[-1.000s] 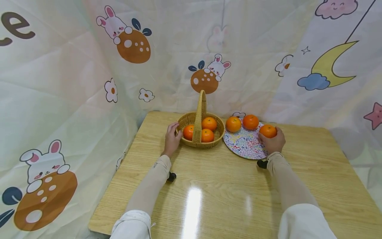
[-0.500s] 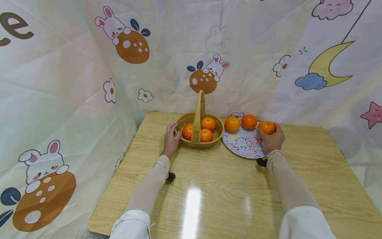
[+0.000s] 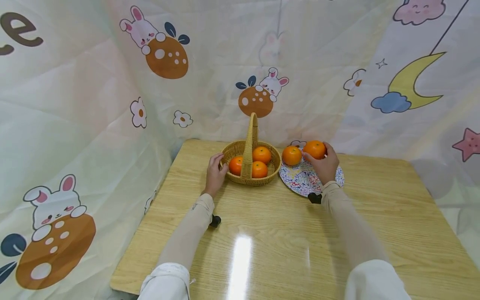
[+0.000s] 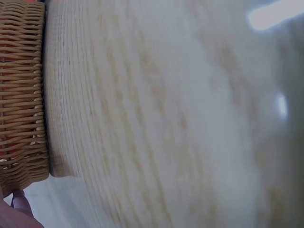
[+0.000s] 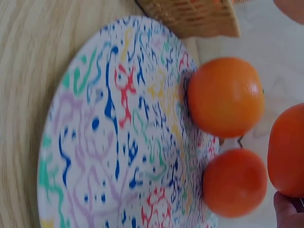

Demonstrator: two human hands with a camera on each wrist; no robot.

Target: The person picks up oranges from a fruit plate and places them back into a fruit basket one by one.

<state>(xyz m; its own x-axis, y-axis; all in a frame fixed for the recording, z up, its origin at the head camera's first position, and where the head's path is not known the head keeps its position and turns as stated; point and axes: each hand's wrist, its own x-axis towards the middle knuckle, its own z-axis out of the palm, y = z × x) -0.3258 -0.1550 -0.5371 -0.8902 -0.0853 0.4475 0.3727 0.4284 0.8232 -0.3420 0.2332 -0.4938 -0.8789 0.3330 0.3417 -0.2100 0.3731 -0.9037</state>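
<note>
Cartoon-print cloth [image 3: 210, 54] backs the wooden table [image 3: 277, 250]. Near its far edge stand the basket [image 3: 258, 182] and plate [image 3: 296, 179]. The left hand [image 3: 215, 173] grips the basket's left rim; the right hand [image 3: 326, 166] grasps an orange [image 3: 315, 149] (two others [image 5: 225, 97] rest below) over the plate's far edge.

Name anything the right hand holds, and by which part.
A round, glossy orange fruit, gripped around its sides by the right hand.

A round orange fruit [image 3: 314, 149] hangs raised, right of the wicker basket [image 3: 258, 182].
</note>
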